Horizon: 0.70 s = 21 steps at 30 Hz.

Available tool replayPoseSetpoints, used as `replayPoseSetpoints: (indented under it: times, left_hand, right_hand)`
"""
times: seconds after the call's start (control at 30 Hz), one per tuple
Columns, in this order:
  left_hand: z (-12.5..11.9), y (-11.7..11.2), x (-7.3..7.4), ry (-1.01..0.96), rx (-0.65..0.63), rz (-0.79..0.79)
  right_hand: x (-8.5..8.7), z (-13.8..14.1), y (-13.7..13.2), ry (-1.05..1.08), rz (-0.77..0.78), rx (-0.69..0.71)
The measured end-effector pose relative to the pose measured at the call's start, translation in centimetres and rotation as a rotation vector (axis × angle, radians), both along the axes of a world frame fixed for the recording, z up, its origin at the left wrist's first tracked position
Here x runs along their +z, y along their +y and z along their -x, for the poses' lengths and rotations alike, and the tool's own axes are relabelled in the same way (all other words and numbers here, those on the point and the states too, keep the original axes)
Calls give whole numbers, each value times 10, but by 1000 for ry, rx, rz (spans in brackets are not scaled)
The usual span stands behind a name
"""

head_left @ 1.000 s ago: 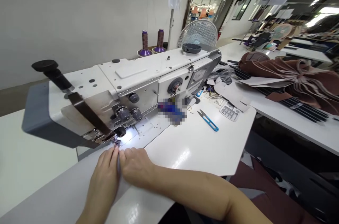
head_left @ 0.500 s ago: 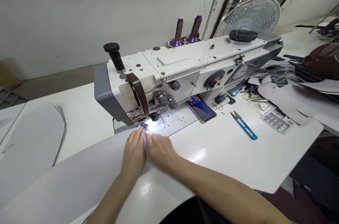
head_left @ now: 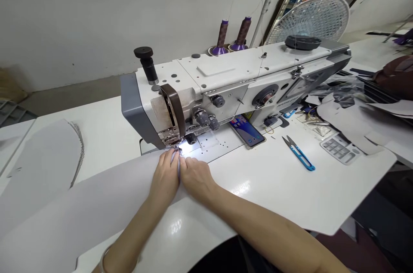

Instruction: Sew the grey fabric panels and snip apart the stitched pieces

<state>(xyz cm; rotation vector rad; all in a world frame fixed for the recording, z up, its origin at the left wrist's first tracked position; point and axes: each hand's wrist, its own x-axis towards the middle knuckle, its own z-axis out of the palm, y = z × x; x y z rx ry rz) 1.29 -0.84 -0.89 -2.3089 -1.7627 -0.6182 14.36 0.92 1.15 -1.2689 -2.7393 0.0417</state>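
Observation:
My left hand [head_left: 164, 177] and my right hand [head_left: 195, 178] sit side by side just in front of the presser foot [head_left: 172, 144] of a white industrial sewing machine [head_left: 206, 88]. Both pinch a raised fold of a large pale grey sheet [head_left: 80, 206], which runs off to the lower left across the table. The lit needle area is partly hidden behind my fingertips. A bangle circles my left wrist [head_left: 105, 260].
A phone [head_left: 247, 131] lies on the machine bed. Blue thread snips [head_left: 298, 154] and a grey plastic keypad-like tray [head_left: 338, 150] rest to the right. Thread cones [head_left: 222, 34] and a fan [head_left: 306, 19] stand behind. Pale pattern sheets [head_left: 41, 156] lie left; brown leather [head_left: 395, 77] lies right.
The view has swung left and closer, putting the machine nearer the middle of the picture. Both hands stay at the presser foot, still pinching the sheet's fold.

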Motion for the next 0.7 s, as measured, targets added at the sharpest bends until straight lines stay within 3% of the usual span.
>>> replayPoseSetpoints:
  times: [0.3,0.7]
  left_hand:
    - [-1,2,2,6,9,-1]
    - [1,1,9,60,-8,-55]
  right_hand:
    - [1,2,1,-16,-18,-8]
    - [9,1,9,-64,40,87]
